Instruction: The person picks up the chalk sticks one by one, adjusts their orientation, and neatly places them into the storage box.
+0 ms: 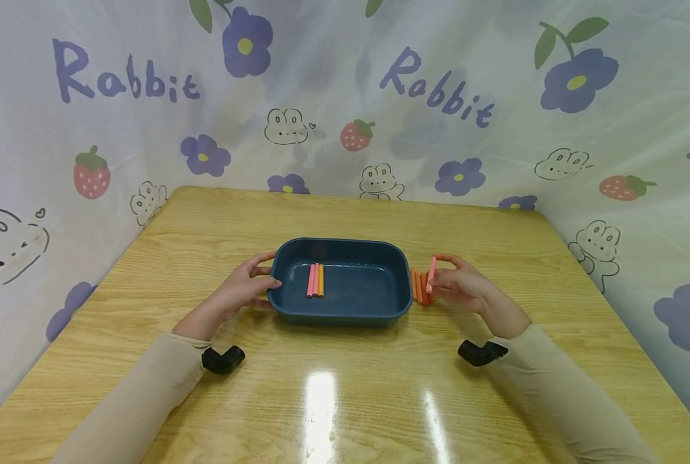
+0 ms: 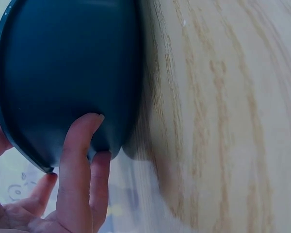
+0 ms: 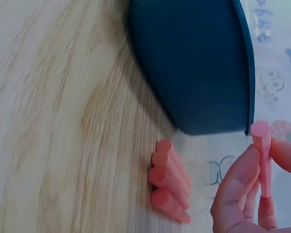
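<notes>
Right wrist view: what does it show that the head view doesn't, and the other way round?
Only the right wrist view shows the outer wall at the right end of the blue tray.

Only the head view shows the tray's inside, with three sticks toward its left, and the left hand holding the tray's left end.

Both show the right hand pinching a pink stick, the row of sticks on the table beside the tray, and the patterned cloth.

Along the far edge of my wood-grain counter [image 1: 379, 367] I see white fabric [image 1: 333, 64] with purple flowers [image 1: 247, 45]; glare [image 1: 319, 412] streaks the wood nearer me.
</notes>
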The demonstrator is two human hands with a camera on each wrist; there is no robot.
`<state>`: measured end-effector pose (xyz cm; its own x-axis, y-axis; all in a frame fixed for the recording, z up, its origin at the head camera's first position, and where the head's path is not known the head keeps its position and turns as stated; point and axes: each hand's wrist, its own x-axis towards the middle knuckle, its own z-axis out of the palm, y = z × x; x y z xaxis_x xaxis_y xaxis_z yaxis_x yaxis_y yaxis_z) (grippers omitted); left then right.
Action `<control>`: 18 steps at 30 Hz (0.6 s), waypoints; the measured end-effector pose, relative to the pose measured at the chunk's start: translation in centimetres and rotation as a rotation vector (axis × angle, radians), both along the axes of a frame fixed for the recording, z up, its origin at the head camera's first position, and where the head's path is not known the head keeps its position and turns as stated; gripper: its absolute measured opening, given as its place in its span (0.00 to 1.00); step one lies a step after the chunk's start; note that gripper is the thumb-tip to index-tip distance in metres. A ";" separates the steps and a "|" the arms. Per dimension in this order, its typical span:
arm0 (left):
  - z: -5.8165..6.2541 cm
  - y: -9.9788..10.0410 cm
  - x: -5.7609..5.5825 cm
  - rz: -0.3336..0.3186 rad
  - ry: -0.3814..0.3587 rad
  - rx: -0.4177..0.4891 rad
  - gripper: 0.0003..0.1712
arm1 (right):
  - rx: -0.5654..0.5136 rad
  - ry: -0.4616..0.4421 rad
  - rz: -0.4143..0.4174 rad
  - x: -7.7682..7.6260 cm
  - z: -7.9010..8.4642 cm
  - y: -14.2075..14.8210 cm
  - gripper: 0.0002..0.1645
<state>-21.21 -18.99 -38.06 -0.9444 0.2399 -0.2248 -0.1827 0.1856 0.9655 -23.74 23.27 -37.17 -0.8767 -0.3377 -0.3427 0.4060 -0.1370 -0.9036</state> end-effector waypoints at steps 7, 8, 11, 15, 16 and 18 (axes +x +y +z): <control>0.0 0.0 0.0 -0.003 0.002 0.006 0.42 | -0.033 0.000 -0.015 0.1 0.6 -1.1 0.42; 0.0 0.0 0.0 -0.003 0.002 0.006 0.42 | -0.039 0.002 -0.014 0.1 0.7 -1.2 0.42; 0.1 0.1 0.1 0.000 0.001 0.006 0.42 | -0.059 0.004 -0.011 0.1 1.1 -1.6 0.42; 0.1 0.1 0.1 0.000 0.001 0.005 0.42 | -0.070 0.010 -0.003 0.0 1.6 -2.3 0.42; 0.1 0.1 0.1 -0.001 0.002 0.005 0.42 | -0.070 0.011 0.000 0.0 1.7 -2.5 0.41; 0.1 0.0 0.1 -0.003 0.003 0.006 0.42 | -0.072 0.012 0.008 -0.1 2.0 -2.8 0.41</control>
